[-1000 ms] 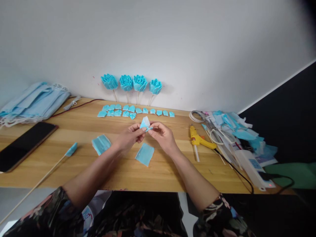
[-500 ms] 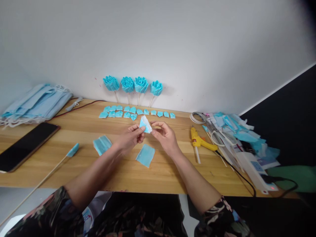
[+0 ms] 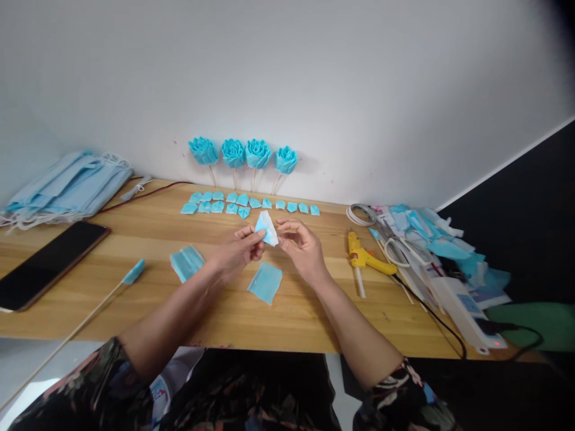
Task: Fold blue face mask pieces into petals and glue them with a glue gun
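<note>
My left hand and my right hand meet above the middle of the wooden table, both pinching one small folded piece of blue mask fabric with its white side partly showing. Just below the hands a flat blue fabric piece lies on the wood. A pleated blue piece lies left of my left wrist. Behind the hands, several small folded blue petals sit in rows. Several finished blue fabric roses on sticks lean against the white wall.
A skewer with a blue tip lies at front left beside a dark phone. A stack of blue masks sits at back left. On the right are a yellow glue gun, scissors, cables and blue scraps.
My fingers have shifted slightly on the fabric piece, turning it so more of its white side shows. The hands stay in place; the view has drifted a little.
</note>
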The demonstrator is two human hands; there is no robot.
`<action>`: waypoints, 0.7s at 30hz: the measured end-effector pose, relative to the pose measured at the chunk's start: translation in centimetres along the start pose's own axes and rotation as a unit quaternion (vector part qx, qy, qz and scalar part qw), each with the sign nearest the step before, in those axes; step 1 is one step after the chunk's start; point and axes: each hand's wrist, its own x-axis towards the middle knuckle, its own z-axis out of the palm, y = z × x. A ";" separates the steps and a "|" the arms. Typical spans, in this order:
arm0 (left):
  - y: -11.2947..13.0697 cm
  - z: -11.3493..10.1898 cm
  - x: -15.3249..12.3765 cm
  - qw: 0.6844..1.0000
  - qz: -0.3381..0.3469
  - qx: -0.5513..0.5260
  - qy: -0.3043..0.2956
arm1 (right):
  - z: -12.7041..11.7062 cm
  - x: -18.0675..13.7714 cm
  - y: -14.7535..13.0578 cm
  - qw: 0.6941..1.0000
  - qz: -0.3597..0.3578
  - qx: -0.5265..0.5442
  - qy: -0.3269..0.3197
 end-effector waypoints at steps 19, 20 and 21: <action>-0.1 0.1 0.1 1.000 0.000 0.017 0.017 | -0.1 0.0 -0.5 0.995 -0.048 -0.086 -0.015; 0.0 0.1 0.0 1.000 0.002 0.022 0.019 | -0.1 0.1 -0.5 0.995 -0.046 -0.086 -0.014; 0.0 0.1 0.0 0.999 0.006 0.029 0.019 | -0.1 0.1 -0.4 0.995 -0.043 -0.086 -0.014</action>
